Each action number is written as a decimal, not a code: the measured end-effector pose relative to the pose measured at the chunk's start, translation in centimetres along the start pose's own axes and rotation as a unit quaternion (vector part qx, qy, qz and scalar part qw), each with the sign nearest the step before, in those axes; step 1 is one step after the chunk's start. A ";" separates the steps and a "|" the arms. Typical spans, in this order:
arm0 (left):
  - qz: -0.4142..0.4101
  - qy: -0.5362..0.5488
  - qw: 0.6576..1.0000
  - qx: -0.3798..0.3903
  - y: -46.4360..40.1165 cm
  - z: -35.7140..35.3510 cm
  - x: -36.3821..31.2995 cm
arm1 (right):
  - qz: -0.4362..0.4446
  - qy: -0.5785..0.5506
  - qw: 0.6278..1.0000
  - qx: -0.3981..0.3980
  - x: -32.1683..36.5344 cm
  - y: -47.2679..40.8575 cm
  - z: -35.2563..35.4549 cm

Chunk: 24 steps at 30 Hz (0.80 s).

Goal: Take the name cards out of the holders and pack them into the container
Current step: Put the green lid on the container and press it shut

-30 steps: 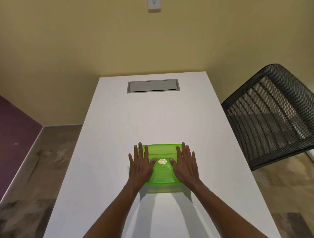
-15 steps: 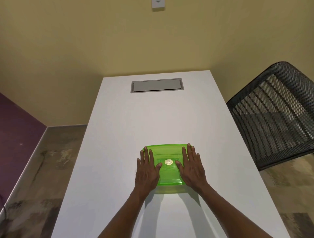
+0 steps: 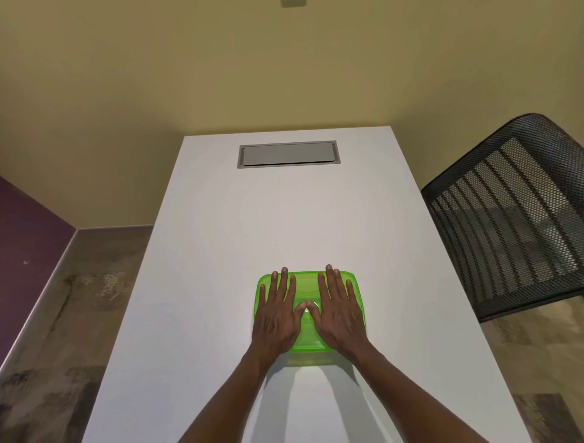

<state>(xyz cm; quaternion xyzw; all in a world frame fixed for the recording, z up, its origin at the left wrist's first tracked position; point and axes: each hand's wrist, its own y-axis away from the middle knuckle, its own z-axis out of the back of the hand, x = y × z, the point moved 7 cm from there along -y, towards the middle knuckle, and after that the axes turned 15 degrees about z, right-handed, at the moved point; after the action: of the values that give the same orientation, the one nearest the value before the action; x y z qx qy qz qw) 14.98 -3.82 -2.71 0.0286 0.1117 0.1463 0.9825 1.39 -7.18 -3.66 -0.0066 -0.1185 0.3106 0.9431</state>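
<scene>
Small room, tan walls, a purple wall section at far left, mottled brown floor. Long white worktop (image 3: pixel 240 240) runs away from the camera to the far wall. Grey cable-access hatch (image 3: pixel 288 154) is set flush into the worktop near its far end. Black mesh office chair (image 3: pixel 512 218) stands off the worktop's right edge, apart from it. A small wall plate (image 3: pixel 294 2) is cut off at the top edge of the view.

Green translucent container (image 3: pixel 308 343) sits on the worktop's near half, roughly centred, with its lid on. Contents can't be made out through the plastic.

Left hand (image 3: pixel 278 313) lies flat on the left half of the lid, palm down, fingers straight and slightly spread, tips reaching the lid's far edge. Right hand (image 3: pixel 339 311) mirrors it on the right half. Thumbs angle inward and meet at the lid's centre, over a small round mark that they mostly cover. Grip on both sides: none, fingers extended and resting flat on the lid, nothing pinched or wrapped. Both forearms are bare and come in from the bottom edge of the view.
</scene>
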 end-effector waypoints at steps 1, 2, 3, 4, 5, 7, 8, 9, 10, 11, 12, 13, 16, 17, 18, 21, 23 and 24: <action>0.000 -0.005 1.000 0.000 0.0 0.0 0.0 | 0.001 0.004 1.000 0.003 0.0 0.1 -0.1; 0.001 -0.011 1.000 -0.004 0.0 0.0 0.1 | 0.002 0.010 1.000 0.004 0.0 0.1 -0.1; 0.003 -0.016 1.000 -0.007 0.0 0.0 0.1 | 0.002 0.015 1.000 0.007 0.1 0.0 -0.1; 0.005 -0.020 1.000 -0.007 -0.1 0.0 0.0 | 0.002 0.015 1.000 0.009 0.1 0.0 -0.2; 0.007 -0.025 1.000 -0.004 -0.1 -0.1 0.0 | 0.002 0.013 1.000 0.008 0.1 0.0 -0.2; 0.009 -0.037 0.999 -0.002 -0.1 -0.3 -0.1 | 0.008 0.012 1.000 -0.003 0.1 0.0 -0.2; 0.008 -0.041 0.999 -0.002 -0.1 -0.4 -0.1 | 0.012 0.015 1.000 -0.007 0.1 0.0 -0.2; 0.009 -0.040 0.999 0.000 -0.1 -0.3 -0.1 | 0.012 0.014 1.000 -0.007 0.2 -0.2 -0.2; 0.011 -0.038 0.999 0.001 -0.2 -0.3 -0.1 | 0.012 0.013 1.000 -0.007 0.2 -0.3 -0.2; 0.012 -0.039 0.999 0.003 -0.2 -0.2 -0.1 | 0.011 0.013 1.000 -0.006 0.2 -0.3 -0.1; 0.013 -0.042 0.999 0.003 -0.2 -0.2 -0.1 | 0.011 0.014 1.000 -0.005 0.1 -0.2 -0.1; 0.012 -0.045 0.999 0.005 -0.1 0.0 -0.3 | 0.011 0.014 1.000 -0.001 0.2 -0.2 0.0; 0.006 -0.037 0.999 0.014 0.0 0.2 -0.4 | 0.010 0.014 1.000 0.013 0.3 -0.2 0.3; 0.008 -0.037 0.999 0.018 0.0 0.2 -0.3 | 0.009 0.015 1.000 0.018 0.3 -0.2 0.3; 0.008 -0.040 0.999 0.016 0.0 0.2 -0.3 | 0.010 0.019 1.000 0.017 0.2 -0.3 0.4; 0.013 -0.044 0.998 0.034 -0.1 0.0 -0.2 | 0.005 0.014 0.999 0.031 0.2 -0.3 0.6; 0.015 -0.037 0.998 0.050 0.0 0.0 -0.2 | 0.008 0.014 0.999 0.040 0.4 -0.2 0.7; 0.013 -0.032 0.998 0.050 -0.1 0.1 -0.3 | 0.011 0.014 0.999 0.037 0.3 -0.3 0.8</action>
<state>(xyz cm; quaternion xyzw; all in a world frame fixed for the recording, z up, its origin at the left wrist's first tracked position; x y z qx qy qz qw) 14.71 -3.97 -2.59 0.0836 0.0866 0.1528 0.9809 1.65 -7.27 -2.79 0.0230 -0.0940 0.3247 0.9409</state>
